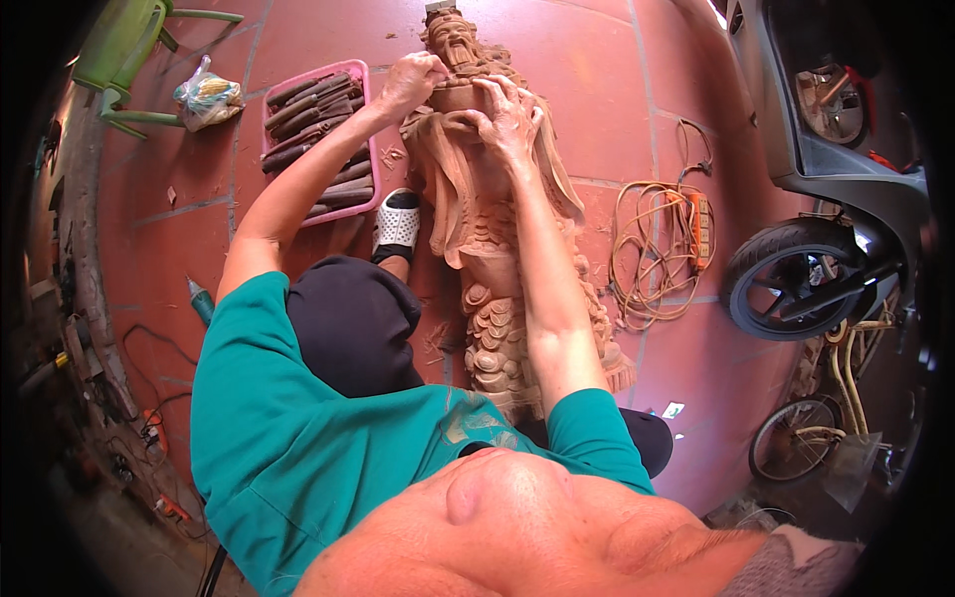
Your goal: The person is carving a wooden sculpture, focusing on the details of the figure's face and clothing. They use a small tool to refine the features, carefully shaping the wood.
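Note:
A carved brown wooden statue (489,234) of a bearded figure lies on its back on the floor, head at the far end and base near me. My left hand (411,84) is at the left of its upper chest, just below the beard. Its fingers are closed in a pinch; anything between them is too small to make out. My right hand (509,119) rests on the right of the chest, with bent fingers spread over the carving and thumb apart. No tool shows in it.
Left of the statue, a pink basket (373,164) holds several dark-handled carving tools (313,111). Beyond it are a plastic bag (208,98) and a green chair (117,45). On the right lie a coiled cord with an orange power strip (700,231) and a motorbike's wheel (796,281).

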Motion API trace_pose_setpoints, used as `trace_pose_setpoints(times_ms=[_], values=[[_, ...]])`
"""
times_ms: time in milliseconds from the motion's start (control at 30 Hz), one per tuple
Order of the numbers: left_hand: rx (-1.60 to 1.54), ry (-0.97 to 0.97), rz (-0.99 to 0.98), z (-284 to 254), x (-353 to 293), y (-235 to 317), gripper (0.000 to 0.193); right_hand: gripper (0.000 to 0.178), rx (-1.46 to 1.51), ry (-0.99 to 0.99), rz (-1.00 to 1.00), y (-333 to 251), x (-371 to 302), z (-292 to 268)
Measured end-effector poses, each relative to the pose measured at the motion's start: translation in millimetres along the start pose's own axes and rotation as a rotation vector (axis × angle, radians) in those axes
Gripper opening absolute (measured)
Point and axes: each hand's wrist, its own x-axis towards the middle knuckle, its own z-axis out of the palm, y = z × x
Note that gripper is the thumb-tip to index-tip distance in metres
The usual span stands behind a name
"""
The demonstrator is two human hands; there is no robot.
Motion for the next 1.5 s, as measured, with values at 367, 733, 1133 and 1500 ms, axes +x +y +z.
trace_pose_setpoints(times_ms=[367, 733, 1133, 1500], values=[[0.382, -0.171, 0.196, 4.8, 12.0, 36.1, 0.017, 0.054, -0.007, -0.041, 0.014, 3.0, 1.9, 0.3], [0.192, -0.011, 0.197, 9.0, 9.1, 14.9, 0.008, 0.055, 0.042, -0.052, 0.029, 2.5, 1.4, -1.0], [0.134, -0.256, -0.061, -32.7, -14.6, -4.2, 0.012, 0.068, -0.046, -0.075, -0.094, 12.1, -8.5, 4.9], [-0.143, -0.392, -0.167, -75.3, -52.9, 81.2, 0.010, 0.042, 0.652, -0.185, 0.040, -9.7, -64.8, -41.0]])
